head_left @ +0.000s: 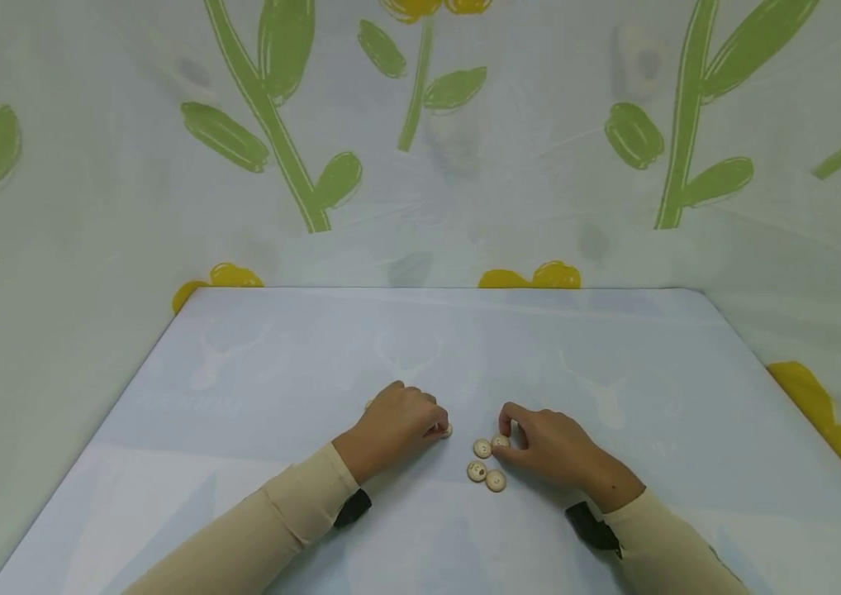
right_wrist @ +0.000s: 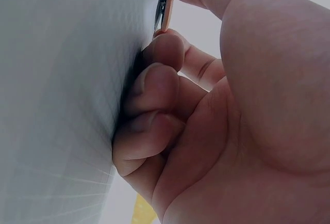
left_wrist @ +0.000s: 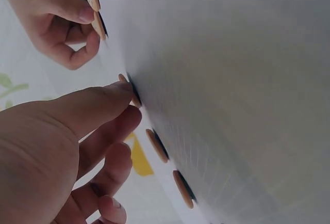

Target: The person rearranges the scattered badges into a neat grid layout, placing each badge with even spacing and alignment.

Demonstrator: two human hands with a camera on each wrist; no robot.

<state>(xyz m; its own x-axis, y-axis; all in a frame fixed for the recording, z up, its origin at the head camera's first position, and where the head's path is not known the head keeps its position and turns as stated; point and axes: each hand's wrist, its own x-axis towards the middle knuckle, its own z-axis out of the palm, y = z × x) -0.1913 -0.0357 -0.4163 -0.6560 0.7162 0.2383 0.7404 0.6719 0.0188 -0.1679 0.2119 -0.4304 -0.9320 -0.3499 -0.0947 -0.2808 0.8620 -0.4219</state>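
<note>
My left hand (head_left: pixel 400 420) pinches a round wooden button (head_left: pixel 449 430) by its edge; in the left wrist view this button (left_wrist: pixel 135 96) lies flat at thumb and forefinger. My right hand (head_left: pixel 558 446) has thumb and forefinger around another wooden button (head_left: pixel 500 442), its remaining fingers curled against the tabletop in the right wrist view. Touching or nearly touching that one is a button (head_left: pixel 482 449) to its left. Two more, a button with a dark spot (head_left: pixel 476 471) and a plainer button (head_left: pixel 496 481), lie side by side just nearer to me.
Beyond the left hand a further button (head_left: pixel 369 405) peeks out, mostly hidden by the knuckles. The left wrist view shows two loose buttons, one nearer (left_wrist: pixel 157 145) and one lower (left_wrist: pixel 183 189). A pale patterned cloth covers the table (head_left: pixel 279 347); a leaf-printed curtain (head_left: pixel 510 198) hangs behind.
</note>
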